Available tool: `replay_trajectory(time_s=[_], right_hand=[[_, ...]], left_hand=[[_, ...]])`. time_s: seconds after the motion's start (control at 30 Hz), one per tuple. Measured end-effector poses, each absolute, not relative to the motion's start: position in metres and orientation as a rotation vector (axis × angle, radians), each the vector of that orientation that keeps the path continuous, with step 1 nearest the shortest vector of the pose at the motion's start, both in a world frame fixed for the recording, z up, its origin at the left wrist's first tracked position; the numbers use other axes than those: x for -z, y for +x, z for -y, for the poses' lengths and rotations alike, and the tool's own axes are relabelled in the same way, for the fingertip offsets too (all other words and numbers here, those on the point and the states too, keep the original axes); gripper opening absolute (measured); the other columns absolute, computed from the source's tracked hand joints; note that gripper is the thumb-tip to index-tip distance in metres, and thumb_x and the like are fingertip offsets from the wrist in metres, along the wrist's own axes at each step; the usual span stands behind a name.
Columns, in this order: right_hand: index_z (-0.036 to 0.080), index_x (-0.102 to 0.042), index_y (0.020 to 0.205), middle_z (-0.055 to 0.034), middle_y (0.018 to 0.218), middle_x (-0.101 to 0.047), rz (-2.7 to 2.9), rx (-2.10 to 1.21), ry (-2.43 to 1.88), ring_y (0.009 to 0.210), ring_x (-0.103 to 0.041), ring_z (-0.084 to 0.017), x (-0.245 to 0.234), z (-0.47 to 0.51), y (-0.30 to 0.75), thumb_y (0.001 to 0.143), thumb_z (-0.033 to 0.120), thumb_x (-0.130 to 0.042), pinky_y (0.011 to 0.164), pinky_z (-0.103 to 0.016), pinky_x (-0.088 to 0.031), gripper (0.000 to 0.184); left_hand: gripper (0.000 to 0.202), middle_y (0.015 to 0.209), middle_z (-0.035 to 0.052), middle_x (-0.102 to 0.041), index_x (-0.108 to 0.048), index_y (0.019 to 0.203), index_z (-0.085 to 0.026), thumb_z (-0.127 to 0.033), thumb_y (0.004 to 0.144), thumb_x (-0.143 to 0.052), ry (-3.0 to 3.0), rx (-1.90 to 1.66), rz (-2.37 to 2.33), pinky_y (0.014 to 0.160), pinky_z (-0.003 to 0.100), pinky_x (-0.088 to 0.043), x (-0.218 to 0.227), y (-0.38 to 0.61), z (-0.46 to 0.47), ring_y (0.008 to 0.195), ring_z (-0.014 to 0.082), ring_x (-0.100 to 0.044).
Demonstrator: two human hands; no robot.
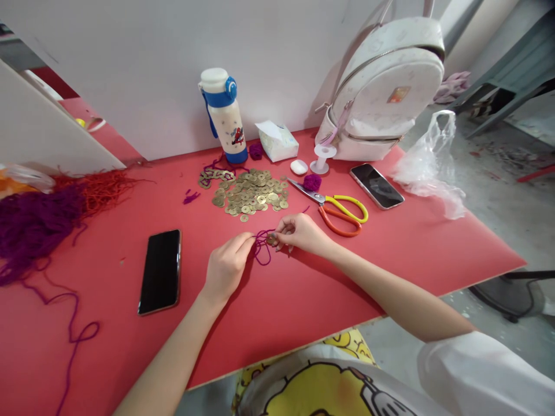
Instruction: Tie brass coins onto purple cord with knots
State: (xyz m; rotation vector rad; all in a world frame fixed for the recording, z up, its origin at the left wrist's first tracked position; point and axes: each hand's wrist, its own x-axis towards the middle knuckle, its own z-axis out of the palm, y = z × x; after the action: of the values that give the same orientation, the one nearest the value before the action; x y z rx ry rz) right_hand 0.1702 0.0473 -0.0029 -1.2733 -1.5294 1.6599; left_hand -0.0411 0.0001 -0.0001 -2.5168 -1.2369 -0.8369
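The left hand (228,264) has its grip pinched nearly closed on the purple cord (263,264), thumb against fingers. The right hand (301,233) grasps at least 1 brass coin (271,239) at its fingertips. Cord loops lie between the 2 grips, beside that coin, above the red worktop (269,312). The coin pile (255,190) lies just beyond both hands.

Bare red tabletop (264,312) leaves passage between the left hand (228,261) and a flat, black-screened rectangular phone (160,271), and nearside of the right hand (301,232). Ahead, a heap of round, brass-coloured, holed coins (251,192) blocks low passage, 1 tall cream-and-blue bottle (225,118) behind it; yellow-and-orange-handled metal scissors (321,199) obstruct beyond the right hand.
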Motion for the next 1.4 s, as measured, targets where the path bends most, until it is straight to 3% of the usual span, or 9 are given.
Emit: replay_trajectory(time_s=[0.33, 0.97, 1.2, 1.4], right_hand=[[0.013, -0.061, 0.068, -0.0048, 0.063, -0.072, 1.414, -1.777, -1.194, 0.052, -0.069, -0.013, 0.0062, -0.0472, 0.1685, 0.071, 0.035, -0.079, 0.049, -0.022, -0.060, 0.029], [0.015, -0.062, 0.074, -0.0028, 0.063, -0.072, 1.481, -1.669, -1.228, 0.053, -0.068, -0.011, 0.0056, -0.0482, 0.1687, 0.078, 0.022, -0.071, 0.047, -0.017, -0.055, 0.012], [0.017, -0.051, 0.074, -0.0010, 0.063, -0.071, 1.327, -1.835, -1.047, 0.058, -0.072, -0.014, 0.0093, -0.0484, 0.1676, 0.074, 0.034, -0.077, 0.056, -0.024, -0.061, 0.031], [0.016, -0.051, 0.073, -0.0004, 0.065, -0.072, 1.274, -1.896, -0.998, 0.060, -0.072, -0.012, 0.0128, -0.0501, 0.1666, 0.069, 0.037, -0.082, 0.062, -0.024, -0.062, 0.038]], left_hand=[[0.024, 0.097, 0.0114, -0.076, -0.068, 0.099, -0.010, -0.007, 0.096, -0.044, -2.549, 0.800, 1.182, 0.065, 0.029, -0.059, 0.0009, -0.0380, 0.0010, 0.081, 0.0203, -0.073], [0.029, 0.097, 0.0118, -0.075, -0.068, 0.098, -0.012, -0.005, 0.095, -0.040, -2.611, 0.671, 1.130, 0.065, 0.027, -0.057, -0.0049, -0.0389, 0.0017, 0.077, 0.0189, -0.072], [0.026, 0.097, 0.0117, -0.075, -0.066, 0.099, -0.010, -0.005, 0.095, -0.041, -2.613, 0.703, 1.132, 0.066, 0.029, -0.058, -0.0024, -0.0406, 0.0010, 0.080, 0.0205, -0.072], [0.026, 0.098, 0.0102, -0.075, -0.066, 0.100, -0.013, -0.008, 0.096, -0.040, -2.618, 0.706, 1.160, 0.068, 0.028, -0.058, -0.0012, -0.0429, 0.0005, 0.083, 0.0197, -0.073]])
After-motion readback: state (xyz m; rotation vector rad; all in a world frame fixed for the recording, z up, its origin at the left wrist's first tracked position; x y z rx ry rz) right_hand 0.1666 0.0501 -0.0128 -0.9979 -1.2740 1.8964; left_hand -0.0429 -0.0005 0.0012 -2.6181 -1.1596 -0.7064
